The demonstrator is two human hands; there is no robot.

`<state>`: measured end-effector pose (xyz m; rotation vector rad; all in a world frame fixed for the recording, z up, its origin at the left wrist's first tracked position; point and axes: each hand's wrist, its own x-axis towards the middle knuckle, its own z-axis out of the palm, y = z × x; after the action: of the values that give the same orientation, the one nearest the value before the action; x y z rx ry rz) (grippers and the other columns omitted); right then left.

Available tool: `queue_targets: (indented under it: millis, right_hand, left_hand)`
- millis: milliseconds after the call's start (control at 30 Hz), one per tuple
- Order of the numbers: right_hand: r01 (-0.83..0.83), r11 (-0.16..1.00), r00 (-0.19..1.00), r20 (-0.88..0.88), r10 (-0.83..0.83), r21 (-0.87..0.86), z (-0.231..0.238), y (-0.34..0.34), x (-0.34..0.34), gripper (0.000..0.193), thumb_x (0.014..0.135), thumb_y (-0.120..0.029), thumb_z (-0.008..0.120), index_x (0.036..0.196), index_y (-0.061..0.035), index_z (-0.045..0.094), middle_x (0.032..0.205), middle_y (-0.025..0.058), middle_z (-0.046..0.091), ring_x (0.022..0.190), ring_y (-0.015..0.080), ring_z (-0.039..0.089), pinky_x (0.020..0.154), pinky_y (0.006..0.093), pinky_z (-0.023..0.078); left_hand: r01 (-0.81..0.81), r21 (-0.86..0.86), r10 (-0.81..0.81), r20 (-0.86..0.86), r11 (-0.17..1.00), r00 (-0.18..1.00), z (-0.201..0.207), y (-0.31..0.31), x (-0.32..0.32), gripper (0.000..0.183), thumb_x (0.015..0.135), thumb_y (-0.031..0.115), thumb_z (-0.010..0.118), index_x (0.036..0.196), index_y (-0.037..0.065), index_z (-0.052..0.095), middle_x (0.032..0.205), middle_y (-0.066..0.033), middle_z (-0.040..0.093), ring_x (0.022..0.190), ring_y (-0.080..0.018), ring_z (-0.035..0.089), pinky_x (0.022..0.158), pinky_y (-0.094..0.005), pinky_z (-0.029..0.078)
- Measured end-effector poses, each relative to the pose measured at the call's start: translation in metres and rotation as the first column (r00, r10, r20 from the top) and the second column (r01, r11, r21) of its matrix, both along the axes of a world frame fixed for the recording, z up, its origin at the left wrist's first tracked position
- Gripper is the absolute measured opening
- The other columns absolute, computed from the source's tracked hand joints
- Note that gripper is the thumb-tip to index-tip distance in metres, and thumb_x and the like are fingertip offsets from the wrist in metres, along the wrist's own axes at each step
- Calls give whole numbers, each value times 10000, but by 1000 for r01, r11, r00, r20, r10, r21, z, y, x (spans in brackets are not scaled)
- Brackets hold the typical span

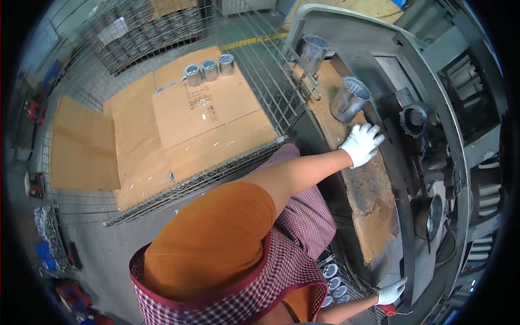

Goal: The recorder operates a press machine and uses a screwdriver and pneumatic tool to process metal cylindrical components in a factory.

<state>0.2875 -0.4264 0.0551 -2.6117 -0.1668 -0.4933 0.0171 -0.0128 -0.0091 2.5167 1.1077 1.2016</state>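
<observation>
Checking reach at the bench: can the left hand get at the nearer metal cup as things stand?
Probably yes. The left hand rests on the cardboard strip just short of the nearer metal cup, with nothing between them. The right hand is low at the bench edge.

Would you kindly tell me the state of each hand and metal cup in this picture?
left hand: gloved, flat on the cardboard strip, holding nothing
right hand: gloved, at the machine's lower edge; grip unclear
near metal cup: tilted, beside the left hand
far metal cup: upright
three cups on cardboard sheet: upright
</observation>
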Motion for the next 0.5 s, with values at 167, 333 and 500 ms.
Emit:
queue_targets:
  millis: [167, 333, 500]
  right_hand:
    - [-43, 999, 999, 22, 43, 0, -12, -13, 31, 580, 917, -581, 472, 1247, -132, 633, 1230, 67, 643, 1079, 274, 615, 927, 326, 452]
    - [-29, 1000, 999, 35, 29, 0, -13, -12, 30, 570, 920, -573, 475, 1244, -132, 635, 1231, 69, 641, 1072, 273, 618, 924, 320, 454]
    - [-59, 998, 996, 65, 58, 5, -14, -16, 32, 568, 923, -571, 470, 1234, -126, 640, 1223, 72, 644, 1058, 279, 623, 915, 321, 459]
  left_hand:
    - [12, -213, -92, -372, 977, 924, 4, 5, -2, 364, 832, 353, 610, 1115, 125, 608, 1146, -120, 543, 1049, -298, 517, 864, -453, 381]
    - [3, -86, -19, -183, 996, 983, -2, 2, -4, 306, 839, 354, 596, 1015, 108, 641, 1069, -114, 556, 985, -288, 528, 832, -444, 381]
    - [-66, 132, 53, 101, 989, 993, 2, -1, -5, 306, 846, 356, 583, 998, 99, 652, 1061, -118, 557, 985, -286, 528, 826, -444, 379]
